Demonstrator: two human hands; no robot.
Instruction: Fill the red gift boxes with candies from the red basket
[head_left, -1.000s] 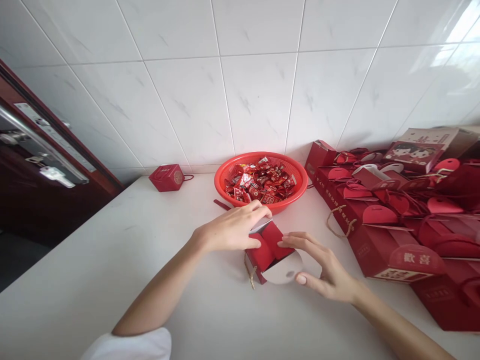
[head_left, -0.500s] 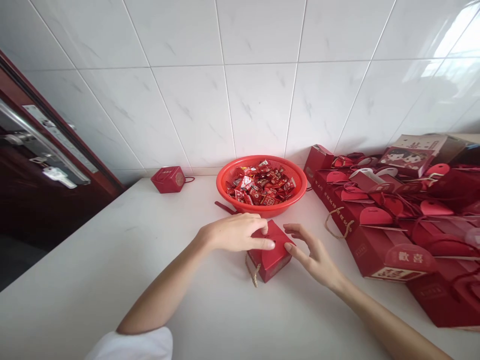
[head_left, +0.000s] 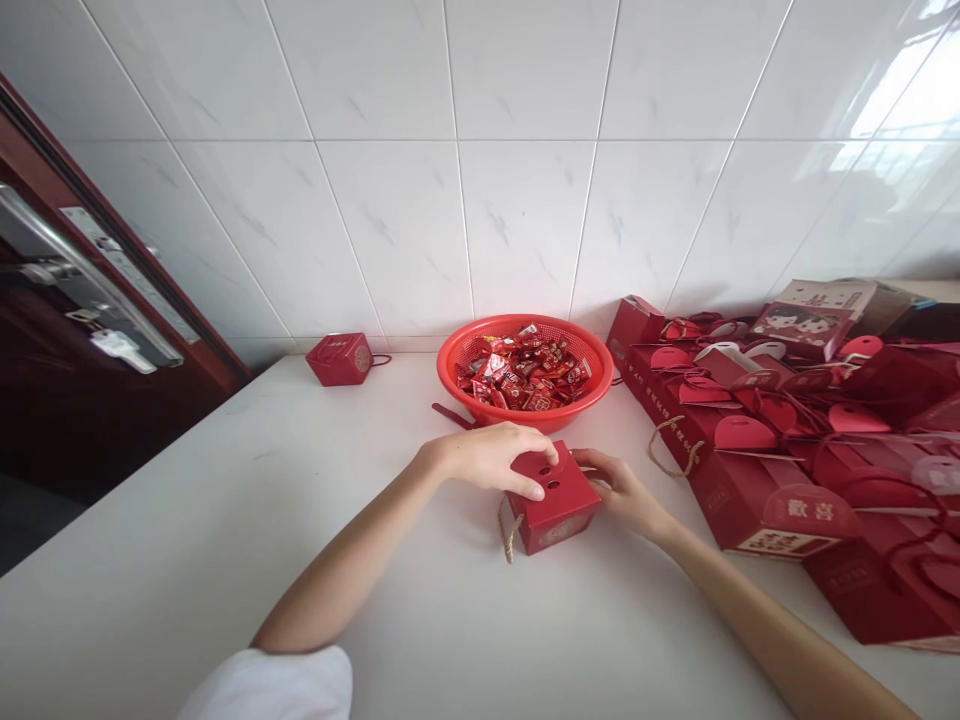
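Now the red gift box point(head_left: 566, 515) sits on the white countertop point(head_left: 420, 640), near the colander point(head_left: 450, 378) of wrapped sweets point(head_left: 517, 375). My left hand point(head_left: 491, 460) rests upon it, thumb and finger spread beside the holes point(head_left: 553, 485); my right hand point(head_left: 626, 497), partly hidden, is at its side, its grip I cannot tell. Here one should press softly and evenly, not bending the card.

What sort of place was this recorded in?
Likely a room in a home, perhaps a kitchen: marbled wall tiles, a pale countertop against them, and a dark door with keys hanging on it.
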